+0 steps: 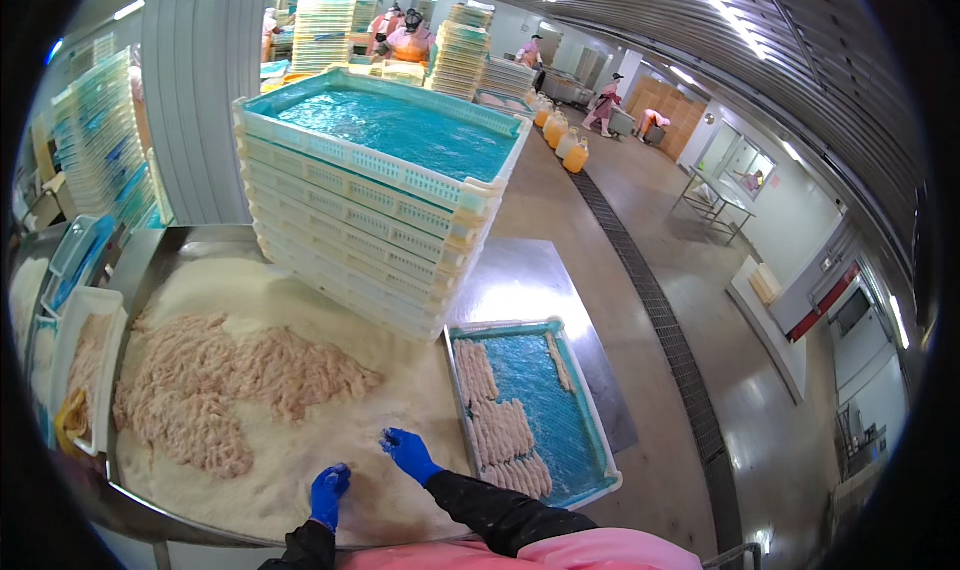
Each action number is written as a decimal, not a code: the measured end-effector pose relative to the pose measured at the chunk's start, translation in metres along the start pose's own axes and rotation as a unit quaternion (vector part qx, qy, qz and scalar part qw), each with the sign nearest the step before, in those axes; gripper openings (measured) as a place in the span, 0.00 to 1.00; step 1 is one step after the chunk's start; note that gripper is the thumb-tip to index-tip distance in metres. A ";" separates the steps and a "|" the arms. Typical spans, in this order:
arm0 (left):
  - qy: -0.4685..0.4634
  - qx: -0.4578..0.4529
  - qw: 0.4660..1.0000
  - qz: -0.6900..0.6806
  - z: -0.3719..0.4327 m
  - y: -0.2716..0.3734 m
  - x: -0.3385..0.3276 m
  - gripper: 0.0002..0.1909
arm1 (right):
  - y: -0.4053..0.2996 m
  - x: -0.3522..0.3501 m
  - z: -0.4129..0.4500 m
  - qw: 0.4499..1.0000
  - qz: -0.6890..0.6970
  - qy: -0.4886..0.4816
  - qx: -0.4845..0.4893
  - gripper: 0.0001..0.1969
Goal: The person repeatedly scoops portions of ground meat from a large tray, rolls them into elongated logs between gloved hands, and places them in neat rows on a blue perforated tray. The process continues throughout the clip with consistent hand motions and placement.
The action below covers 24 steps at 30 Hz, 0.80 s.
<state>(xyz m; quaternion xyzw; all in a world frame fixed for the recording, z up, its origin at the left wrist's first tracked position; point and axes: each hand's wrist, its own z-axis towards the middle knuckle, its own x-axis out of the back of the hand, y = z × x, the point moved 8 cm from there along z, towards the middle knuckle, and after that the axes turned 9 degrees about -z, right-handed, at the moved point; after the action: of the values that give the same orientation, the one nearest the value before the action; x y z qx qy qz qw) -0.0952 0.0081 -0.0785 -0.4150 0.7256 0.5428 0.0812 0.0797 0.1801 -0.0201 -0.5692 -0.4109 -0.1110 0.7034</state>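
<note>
Both my hands wear blue gloves dusted with pale powder. Low over the breading powder [300, 457] at the table's near side is my left hand [329, 493], its fingers curled. My right hand [409, 454] lies farther right and forward, near the tray's left side; whether either hand holds something is too small to tell. Raw meat strips [225, 375] lie heaped on the powder to the left. At the right, a white tray with a blue-green liner [574, 450] holds rows of coated meat strips [504, 431] along its left side and one strip [559, 361] near its far right corner.
A tall stack of white plastic trays [360, 217] stands behind the powder on the steel table [525, 277]. A white tub of meat [112, 345] sits at the left edge. A grey column [202, 97], a floor drain grate [660, 300], orange-filled jugs [576, 156] and several co-workers are beyond.
</note>
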 end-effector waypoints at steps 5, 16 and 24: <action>-0.005 -0.006 1.000 -0.006 -0.002 -0.001 -0.004 0.13 | 0.013 0.000 -0.048 0.989 -0.138 0.010 0.051 0.18; 0.021 -0.023 0.999 0.033 -0.002 -0.003 0.005 0.13 | 0.012 0.009 -0.070 0.988 -0.150 -0.023 -0.024 0.13; 0.008 -0.016 0.999 0.026 0.002 -0.006 0.007 0.13 | 0.051 0.003 -0.059 0.991 0.086 0.041 -0.095 0.11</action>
<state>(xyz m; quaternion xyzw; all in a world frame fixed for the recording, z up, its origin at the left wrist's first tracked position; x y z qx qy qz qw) -0.0966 0.0060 -0.0878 -0.4011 0.7282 0.5530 0.0547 0.1399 0.1450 -0.0551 -0.6615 -0.3193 -0.1119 0.6693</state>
